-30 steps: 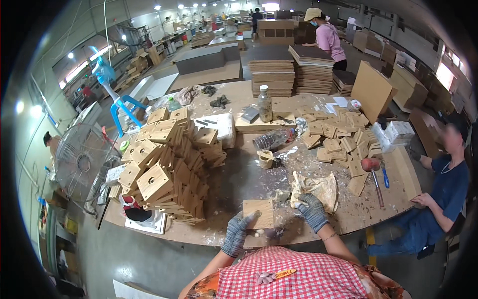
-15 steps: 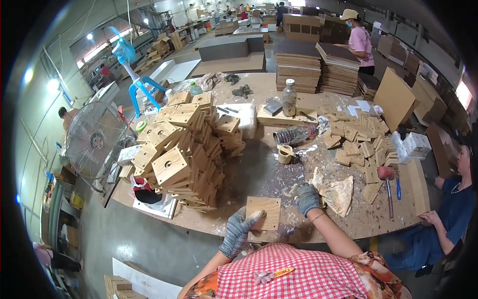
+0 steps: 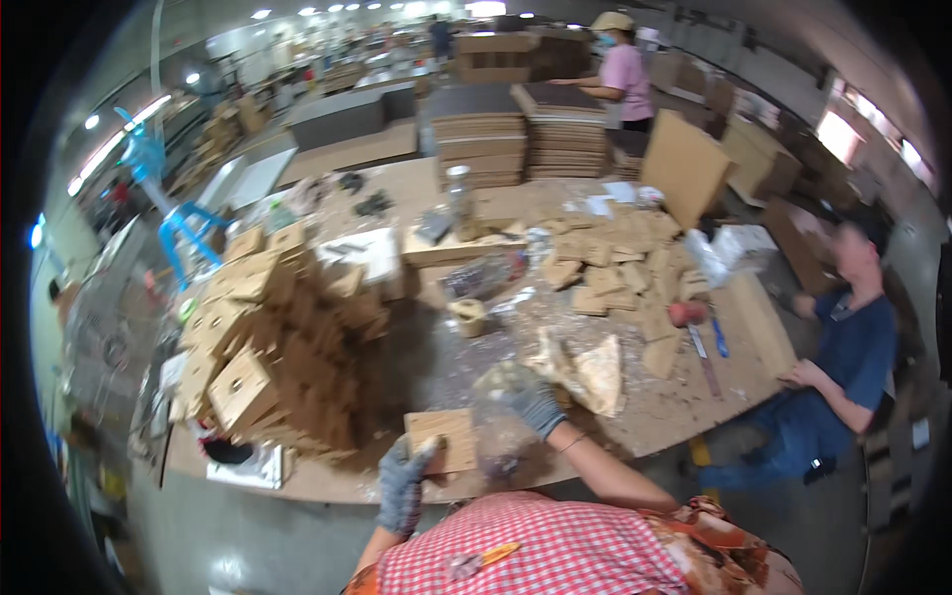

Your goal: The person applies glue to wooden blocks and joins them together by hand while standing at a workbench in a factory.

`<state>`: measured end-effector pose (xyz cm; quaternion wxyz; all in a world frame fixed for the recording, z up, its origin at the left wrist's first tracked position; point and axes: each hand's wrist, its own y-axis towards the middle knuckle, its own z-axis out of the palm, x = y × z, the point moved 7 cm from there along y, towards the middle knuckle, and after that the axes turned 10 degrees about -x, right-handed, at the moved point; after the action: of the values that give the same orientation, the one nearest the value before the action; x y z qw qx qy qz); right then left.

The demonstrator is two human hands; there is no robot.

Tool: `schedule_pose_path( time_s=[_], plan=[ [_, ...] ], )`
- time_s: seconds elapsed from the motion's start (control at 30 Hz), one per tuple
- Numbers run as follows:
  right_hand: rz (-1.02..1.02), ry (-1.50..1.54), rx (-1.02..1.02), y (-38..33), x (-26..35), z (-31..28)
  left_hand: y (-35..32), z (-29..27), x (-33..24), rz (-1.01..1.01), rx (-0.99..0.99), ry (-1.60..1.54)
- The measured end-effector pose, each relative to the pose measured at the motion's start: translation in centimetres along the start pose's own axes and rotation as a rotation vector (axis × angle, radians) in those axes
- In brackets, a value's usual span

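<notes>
At table edge, gloved left hand (image 3: 403,486) clamped on flat square wooden panel (image 3: 443,439), gloved right hand (image 3: 526,395) blurred, grip unclear, stacked wooden boxes (image 3: 260,357) left.

A large dusty wooden worktable (image 3: 684,412) bears a heaped stack of small plywood boxes (image 3: 268,347), loose flat plywood pieces (image 3: 615,263) and a tape roll (image 3: 468,315).
</notes>
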<state>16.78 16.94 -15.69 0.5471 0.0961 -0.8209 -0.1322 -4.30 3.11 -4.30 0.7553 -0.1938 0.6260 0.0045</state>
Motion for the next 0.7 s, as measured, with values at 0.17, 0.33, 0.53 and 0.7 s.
schedule_pose_path(
  time_s=[0.17, 0.33, 0.53, 0.7],
  plan=[
    [0.544, 0.635, 0.086, -1.8, 6.3, -3.6, 1.0, 0.7, 0.0, -0.021, 0.071, -0.008],
    [0.557, 1.155, 0.167, -3.6, 9.3, -6.1, 1.6, 3.1, 0.1, -0.015, 0.136, 0.029],
    [0.550, 0.936, 0.162, -5.6, 11.9, -6.6, 1.1, 4.2, 0.1, -0.005, 0.144, 0.104],
    [0.217, 0.345, 0.093, -5.3, 12.9, -8.3, 0.6, 5.2, -0.2, -0.057, 0.221, 0.050]
  ],
)
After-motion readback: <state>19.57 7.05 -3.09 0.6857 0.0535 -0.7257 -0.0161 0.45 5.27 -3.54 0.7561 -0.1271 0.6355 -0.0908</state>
